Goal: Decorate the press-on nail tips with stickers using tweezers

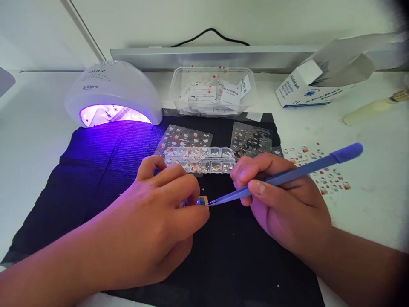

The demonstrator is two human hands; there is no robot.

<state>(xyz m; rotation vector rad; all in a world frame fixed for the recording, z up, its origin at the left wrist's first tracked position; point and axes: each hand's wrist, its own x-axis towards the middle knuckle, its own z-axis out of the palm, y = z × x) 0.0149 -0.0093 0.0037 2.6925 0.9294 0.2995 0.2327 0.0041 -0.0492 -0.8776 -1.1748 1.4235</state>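
My left hand point(166, 204) is closed, with thumb and fingers pinching a small glossy blue piece point(201, 200) with a tan part beside it. The fingers cover most of it, so I cannot make out exactly what it is. My right hand point(284, 200) grips a pair of blue-purple tweezers point(297, 172) like a pen. Their fine tips point left and meet the edge of the small piece; whether they hold anything tiny I cannot tell. Just beyond my hands lies a clear compartment case point(207, 160) of small rhinestones.
A lit white nail lamp point(118, 87) stands back left on a black mat point(255, 264). Sticker sheets point(188, 134) lie beyond the case and to the right. Behind are a plastic tub point(174, 91) of alcohol pads, an open carton point(306, 87) and a pale, gold-ended object point(367, 111).
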